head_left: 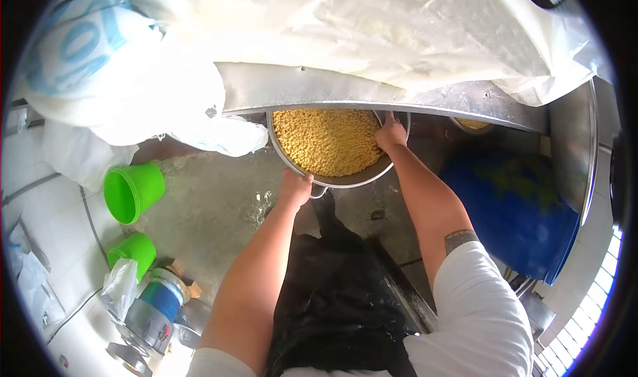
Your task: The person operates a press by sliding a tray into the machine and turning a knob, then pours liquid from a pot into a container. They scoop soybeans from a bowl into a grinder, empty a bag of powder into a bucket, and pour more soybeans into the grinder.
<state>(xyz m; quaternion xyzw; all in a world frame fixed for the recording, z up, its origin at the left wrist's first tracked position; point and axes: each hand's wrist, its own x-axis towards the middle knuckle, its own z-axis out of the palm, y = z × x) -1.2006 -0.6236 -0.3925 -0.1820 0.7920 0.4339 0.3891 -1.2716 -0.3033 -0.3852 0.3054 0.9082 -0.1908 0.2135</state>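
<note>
A wide metal pot [359, 181] full of small yellow grains [325, 141] stands partly under the front edge of a metal counter, which hides its far side. My left hand [297, 187] is closed on the pot's near rim, beside its loop handle [319, 191]. Over the right inner side of the pot, my right hand [392, 136] is closed, with one finger stretched forward. A curved metal edge shows beside its fingers; I cannot tell what it grips there.
White plastic sheeting [345, 25] covers the metal counter [279, 88]. On the left are white bags [119, 78] and green buckets [134, 192]. A blue barrel [512, 211] lies at right. Another container with yellow grains [473, 123] sits under the counter.
</note>
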